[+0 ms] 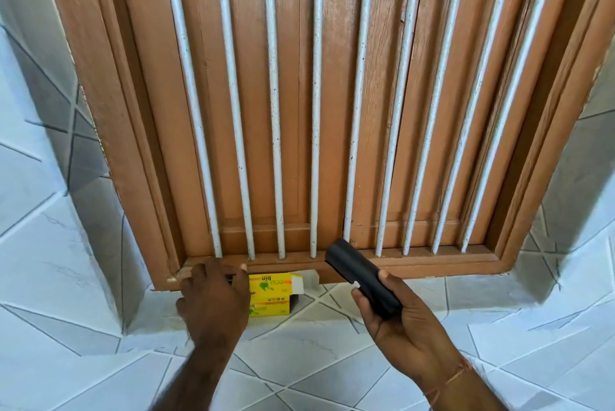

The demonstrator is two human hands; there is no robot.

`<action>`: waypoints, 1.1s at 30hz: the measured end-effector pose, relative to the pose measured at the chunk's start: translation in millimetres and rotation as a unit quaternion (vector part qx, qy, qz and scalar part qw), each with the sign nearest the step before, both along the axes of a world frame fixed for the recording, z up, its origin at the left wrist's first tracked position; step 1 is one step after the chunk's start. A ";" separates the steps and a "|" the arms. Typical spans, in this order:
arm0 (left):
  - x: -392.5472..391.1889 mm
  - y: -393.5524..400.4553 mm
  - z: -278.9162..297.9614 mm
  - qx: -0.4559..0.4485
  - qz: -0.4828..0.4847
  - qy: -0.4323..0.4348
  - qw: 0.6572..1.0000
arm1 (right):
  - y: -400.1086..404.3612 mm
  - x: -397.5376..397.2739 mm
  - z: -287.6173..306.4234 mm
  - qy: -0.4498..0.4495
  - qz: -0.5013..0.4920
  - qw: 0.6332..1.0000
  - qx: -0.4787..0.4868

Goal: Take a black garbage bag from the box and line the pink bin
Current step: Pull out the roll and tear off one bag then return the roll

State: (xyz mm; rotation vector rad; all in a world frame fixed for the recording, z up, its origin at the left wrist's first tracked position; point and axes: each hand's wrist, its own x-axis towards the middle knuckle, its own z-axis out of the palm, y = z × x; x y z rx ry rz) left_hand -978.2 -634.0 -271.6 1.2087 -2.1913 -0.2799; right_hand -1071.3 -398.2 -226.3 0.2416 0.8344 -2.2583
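Nearest the lens, two forearms are seen reaching up from the lower edge onto a tiled ledge (332,354) below a shuttered wooden window (299,94) fronted by white bars (316,111).

At about five o'clock, the right hand (402,327) is wrapped round the lower end of a tight black roll of garbage bags (361,276), thumb on top and fingers curled beneath; the roll's free end is pointed toward eleven o'clock, just short of the sill. A thin thread band (456,374) is worn at that wrist.

At about seven o'clock, the left hand (213,297) is laid over the left end of the yellow box (273,294), fingers bent down around it; whether it is truly gripped or only steadied cannot be told, since the far side is hidden. The box is lain on the tiles against the window frame, its white end flap (306,280) open toward the roll.

No pink bin is shown in this view.

Several slips are judged possible. Only the lower end of the roll is held, so it could be dropped or let unwind once a single bag is pulled. More than one bag could be torn off if the perforation is not found. The light box could be knocked off the ledge as the left hand is drawn away.
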 end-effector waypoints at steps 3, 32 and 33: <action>4.1 16.7 -6.6 -0.068 -0.051 -0.007 0.996 | -4.5 2.8 -3.5 0.005 0.011 1.000 -0.007; 9.0 79.8 56.0 -0.261 -0.374 0.026 0.889 | -8.5 19.5 11.4 0.388 0.133 0.867 0.283; 8.7 76.7 55.2 -0.292 -0.370 0.030 0.882 | -7.7 18.8 13.3 0.398 0.139 0.858 0.292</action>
